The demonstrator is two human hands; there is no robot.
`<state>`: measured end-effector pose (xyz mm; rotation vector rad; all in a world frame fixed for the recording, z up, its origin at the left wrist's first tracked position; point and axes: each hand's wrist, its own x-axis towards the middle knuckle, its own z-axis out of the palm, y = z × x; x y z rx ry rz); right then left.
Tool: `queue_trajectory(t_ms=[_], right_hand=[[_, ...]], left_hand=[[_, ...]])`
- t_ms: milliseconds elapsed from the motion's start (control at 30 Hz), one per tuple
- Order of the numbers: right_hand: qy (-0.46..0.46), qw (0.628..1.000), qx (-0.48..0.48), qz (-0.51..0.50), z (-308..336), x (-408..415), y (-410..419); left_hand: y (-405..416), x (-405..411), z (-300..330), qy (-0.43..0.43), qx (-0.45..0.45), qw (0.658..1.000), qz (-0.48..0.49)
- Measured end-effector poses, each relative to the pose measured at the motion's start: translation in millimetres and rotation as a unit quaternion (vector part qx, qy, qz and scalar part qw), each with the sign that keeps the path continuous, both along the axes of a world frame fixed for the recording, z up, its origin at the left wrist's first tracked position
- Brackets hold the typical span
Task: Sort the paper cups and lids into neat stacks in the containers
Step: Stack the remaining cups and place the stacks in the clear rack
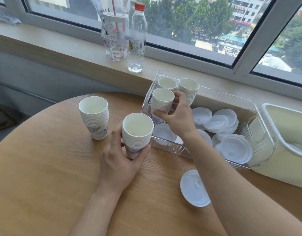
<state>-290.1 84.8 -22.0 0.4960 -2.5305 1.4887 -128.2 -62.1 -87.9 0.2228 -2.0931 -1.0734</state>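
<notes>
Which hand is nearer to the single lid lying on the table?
Left. The left hand grips a cup stack left of the lid on the table; the right hand holds a stack farther back, inside the clear container.

Bright window [189,23] daylight, soft blur, wide-angle distortion

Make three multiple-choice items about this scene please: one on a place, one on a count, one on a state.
1. Where does the single loose lid lie?
A. on the table
B. on the windowsill
C. in the clear bin

2. How many cup stacks stand in the clear bin?
A. one
B. three
C. five

3. What is the left hand doing?
A. resting flat on the table
B. holding a bottle
C. holding a cup stack

Answers:
1. A, it lies on the wood outside the bin.
2. B, three rims show at the bin's far end, one in the right hand's grip.
3. C, its fingers curl round the near cup stack.
</notes>
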Motion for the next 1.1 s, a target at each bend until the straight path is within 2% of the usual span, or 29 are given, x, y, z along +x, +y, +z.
queue_trajectory(t_ms=[133, 267, 433, 600, 767, 933, 1100], right_hand=[[-0.023, 1.0, 0.01, 0.0, 4.2, 4.2, 1.1], [-0.024, 0.999, -0.027, -0.011, 18.2, 33.8, 11.2], [0.006, 0.997, -0.051, 0.055, 26.5, 93.0, 22.6], [-0.083, 0.984, -0.055, 0.146, 21.4, 114.2, 29.8], [-0.09, 0.982, -0.042, 0.161, 20.2, 113.7, 32.9], [-0.058, 0.986, -0.052, 0.147, 35.7, 105.4, 45.1], [-0.03, 0.99, -0.125, 0.058, 55.2, 73.4, 70.2]], left_hand=[[1.9, 1.7, 2.3, -0.02, 0.007, 1.0, 0.0], [3.0, 3.7, 6.1, -0.036, 0.012, 0.999, -0.019], [9.9, 5.6, 9.3, -0.019, -0.018, 0.999, -0.045], [19.7, 7.0, 10.4, -0.004, -0.057, 0.997, -0.048], [20.6, 8.3, 8.1, 0.01, -0.075, 0.993, -0.086], [20.0, 7.3, 5.6, -0.014, -0.089, 0.991, -0.097], [15.8, 4.2, 1.8, -0.026, -0.094, 0.985, -0.14]])
